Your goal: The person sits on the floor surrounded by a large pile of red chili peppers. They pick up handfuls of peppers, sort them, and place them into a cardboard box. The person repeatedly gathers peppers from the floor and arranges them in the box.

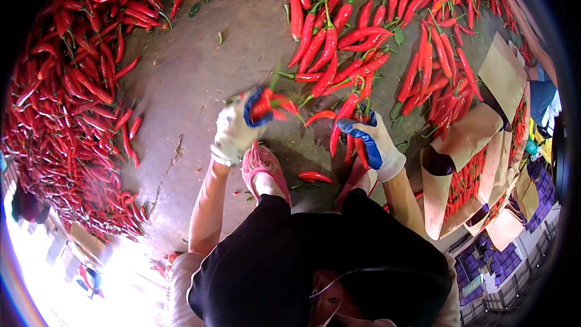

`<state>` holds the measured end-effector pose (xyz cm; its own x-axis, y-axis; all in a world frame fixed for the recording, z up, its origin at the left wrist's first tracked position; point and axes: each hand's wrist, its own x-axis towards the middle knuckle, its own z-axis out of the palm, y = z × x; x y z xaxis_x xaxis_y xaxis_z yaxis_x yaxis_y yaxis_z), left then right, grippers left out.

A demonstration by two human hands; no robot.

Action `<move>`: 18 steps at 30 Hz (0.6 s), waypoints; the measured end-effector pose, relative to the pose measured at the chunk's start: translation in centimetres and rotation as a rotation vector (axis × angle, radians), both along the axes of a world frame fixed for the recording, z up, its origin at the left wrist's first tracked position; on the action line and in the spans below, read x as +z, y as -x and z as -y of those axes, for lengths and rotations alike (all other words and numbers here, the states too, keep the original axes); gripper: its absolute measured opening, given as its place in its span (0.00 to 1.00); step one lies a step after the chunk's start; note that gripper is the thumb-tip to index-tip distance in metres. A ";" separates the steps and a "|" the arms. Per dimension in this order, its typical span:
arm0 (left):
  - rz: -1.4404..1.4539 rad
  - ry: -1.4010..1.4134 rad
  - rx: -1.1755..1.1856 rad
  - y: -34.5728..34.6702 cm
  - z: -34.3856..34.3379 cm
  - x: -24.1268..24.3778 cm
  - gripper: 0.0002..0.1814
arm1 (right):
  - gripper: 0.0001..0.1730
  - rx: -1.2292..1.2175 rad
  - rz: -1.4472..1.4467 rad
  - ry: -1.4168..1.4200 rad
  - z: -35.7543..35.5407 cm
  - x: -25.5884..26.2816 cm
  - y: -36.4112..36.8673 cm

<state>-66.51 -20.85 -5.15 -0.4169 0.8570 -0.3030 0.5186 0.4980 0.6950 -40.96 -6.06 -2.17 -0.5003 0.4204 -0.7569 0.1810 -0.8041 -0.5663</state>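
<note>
My left hand (243,122), in a white glove with a blue coated palm, is closed around several red chili peppers (267,105); it is blurred. To its right, my right hand (373,141), gloved alike, has its fingers and thumb around a few red chilies (347,116) that hang tips down in front of my right foot. Just beyond both hands lies a loose group of red chilies with green stems (327,50) on the concrete floor (172,72). A single chili (315,177) rests on the floor between my feet.
A large heap of red chilies (77,113) spreads along the left. More chilies (435,63) lie at the right, beside paper-lined containers (470,181) filled with chilies. My pink shoes (265,163) stand close below my hands. Purple crates (488,259) are at the lower right.
</note>
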 end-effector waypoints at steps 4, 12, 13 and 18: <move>0.355 0.030 -0.086 0.2 2.0 1.5 0.28 | 0.14 -0.034 -0.022 -0.042 -0.5 0.7 -0.8; 0.467 0.060 0.211 0.7 0.8 1.3 0.25 | 0.09 -0.485 0.407 -0.540 -7.8 4.1 -11.3; 0.489 0.079 0.211 0.0 1.0 0.9 0.26 | 0.09 -0.469 0.439 -0.638 -8.1 4.3 -12.1; 0.341 0.192 -0.148 -4.4 1.9 0.4 0.31 | 0.15 -0.110 0.480 -0.518 -5.2 4.5 -11.5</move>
<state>-62.09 -22.75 -4.78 -0.1418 0.8143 -0.5628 0.3503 0.5730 0.7409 -29.43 -0.85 2.37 -0.0958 0.8147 -0.5719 0.4394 -0.4809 -0.7587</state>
